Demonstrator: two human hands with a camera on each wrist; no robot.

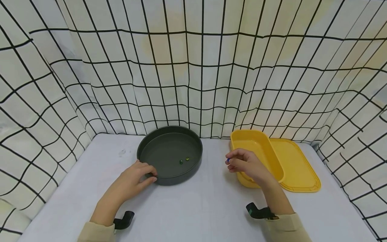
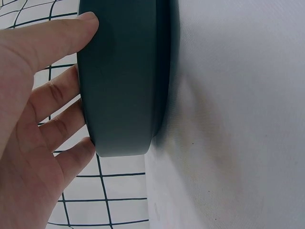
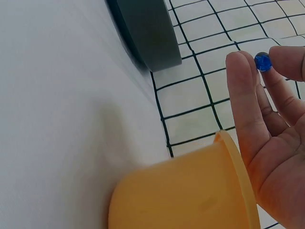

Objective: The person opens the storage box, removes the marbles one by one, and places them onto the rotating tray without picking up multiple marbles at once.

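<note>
A round dark pan (image 1: 169,151) stands on the white table, with two small green marbles (image 1: 181,161) inside it. The left hand (image 1: 133,178) grips the pan's near-left rim; in the left wrist view its thumb and fingers (image 2: 57,95) lie on the rim and side wall (image 2: 119,86). Between thumb and fingertips the right hand (image 1: 249,166) pinches a blue marble (image 3: 262,62), held in the air above the near-left edge of a yellow container (image 1: 273,156).
A yellow lid (image 1: 297,168) lies flat to the right of the container, partly beside its wall. White cloth with a black grid (image 1: 193,77) rises behind and at both sides of the table (image 1: 196,208).
</note>
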